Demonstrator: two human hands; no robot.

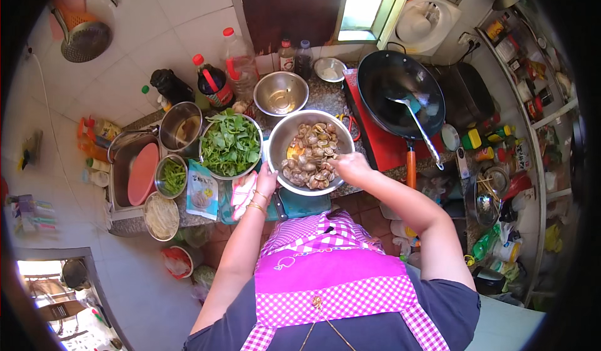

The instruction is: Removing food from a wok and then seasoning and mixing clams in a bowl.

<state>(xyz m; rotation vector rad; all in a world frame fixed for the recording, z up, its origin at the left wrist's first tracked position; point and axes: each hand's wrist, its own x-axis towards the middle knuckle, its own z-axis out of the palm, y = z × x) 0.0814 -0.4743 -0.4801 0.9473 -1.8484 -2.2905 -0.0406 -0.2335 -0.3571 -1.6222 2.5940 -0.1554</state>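
Note:
A steel bowl of clams in their shells stands in front of me over a teal cutting board. At its left rim is my left hand, seemingly gripping the edge; the fingertips are partly hidden. My right hand reaches over the right rim with its fingers at the clams; whether it holds one is hidden. Left of the bowl sit a bowl of leafy greens, a small bowl of cut greens, a bowl of soaked noodles and a printed packet. An empty-looking steel bowl stands behind.
A wok with a metal spatula sits on the right. Orange-handled scissors lie beside the bowl. A knife and a cloth are on the board. Bottles line the back; a sink is left.

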